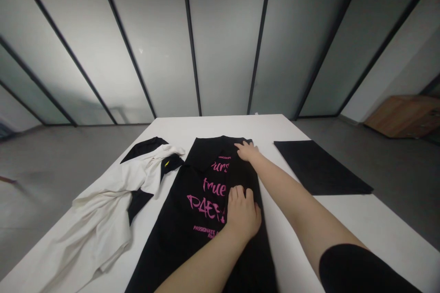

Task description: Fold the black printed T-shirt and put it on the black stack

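Head view: the left hand rests, fingers curled, on a black fabric garment with pink lettering, laid on a flat white table; farther, the right hand touches the garment's far-right corner. Whether either grips, I cannot tell. Frosted glass panels stand beyond.

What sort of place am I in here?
Probably an indoor workroom or office, though I can't be sure: clothes lie on a white table, with tall, dark-framed frosted panels beyond it.
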{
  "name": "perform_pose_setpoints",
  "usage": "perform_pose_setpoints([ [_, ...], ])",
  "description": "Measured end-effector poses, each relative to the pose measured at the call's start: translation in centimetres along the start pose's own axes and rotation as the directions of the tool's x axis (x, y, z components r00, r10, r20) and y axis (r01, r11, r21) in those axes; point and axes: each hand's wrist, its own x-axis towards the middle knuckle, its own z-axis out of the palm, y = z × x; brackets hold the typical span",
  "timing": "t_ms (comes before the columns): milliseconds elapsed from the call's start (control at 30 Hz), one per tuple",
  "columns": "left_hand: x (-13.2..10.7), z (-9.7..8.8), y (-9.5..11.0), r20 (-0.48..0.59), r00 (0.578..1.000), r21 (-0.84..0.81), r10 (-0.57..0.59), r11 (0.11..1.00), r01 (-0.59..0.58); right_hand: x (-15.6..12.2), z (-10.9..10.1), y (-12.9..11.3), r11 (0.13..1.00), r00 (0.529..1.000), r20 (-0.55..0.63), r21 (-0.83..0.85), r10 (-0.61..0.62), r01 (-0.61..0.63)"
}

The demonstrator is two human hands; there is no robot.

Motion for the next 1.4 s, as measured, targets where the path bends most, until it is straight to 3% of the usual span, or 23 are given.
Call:
perform_pose_setpoints([
  [167, 0.0, 0.3, -0.1, -0.015, 1.0, 0.009, 0.008, 1.0, -0.008, 1.2, -0.4, 0.2, 0.995, 0.989, -0.118, -0.061, -0.09, 0.083],
  [367, 0.1, 0.6, -0.1, -0.031, 0.999, 0.025, 0.012, 1.0, -0.012, 2.3, -1.2, 0.1, 0.967, 0.944, -0.215, -0.101, -0.249, 0.232],
  [467, 0.1, 0.7, -0.1, -0.032, 0.999, 0.022, 0.014, 1.0, -0.013, 2.3, -1.1, -0.3, 0.975, 0.936, -0.275, -0.089, -0.221, 0.204],
  [600, 0.1, 0.7, 0.0, -0.028, 1.0, 0.024, 0.013, 1.0, -0.012, 1.9, 0.2, -1.1, 0.996, 0.932, -0.354, -0.026, -0.084, 0.08],
  [767, 0.0, 0.7, 0.0, -0.026, 0.999, 0.028, 0.02, 0.999, -0.019, 2.3, 1.7, -1.1, 0.998, 0.946, -0.323, 0.059, 0.04, -0.022],
  [967, 0.0, 1.0, -0.2, -0.039, 0.999, 0.037, 0.023, 0.999, -0.022, 3.1, 2.0, 0.2, 0.997, 0.975, -0.222, 0.066, -0.016, 0.031],
  [1167, -0.1, 1.4, -0.3, -0.045, 0.999, 0.027, 0.029, 0.999, -0.028, 3.5, 2.4, 0.5, 0.997, 0.992, -0.124, 0.078, 0.018, -0.009],
  [1400, -0.2, 1.3, -0.3, -0.047, 0.998, 0.031, 0.039, 0.999, -0.037, 3.1, 2.3, 0.2, 0.997, 0.98, -0.198, 0.073, 0.029, -0.014],
])
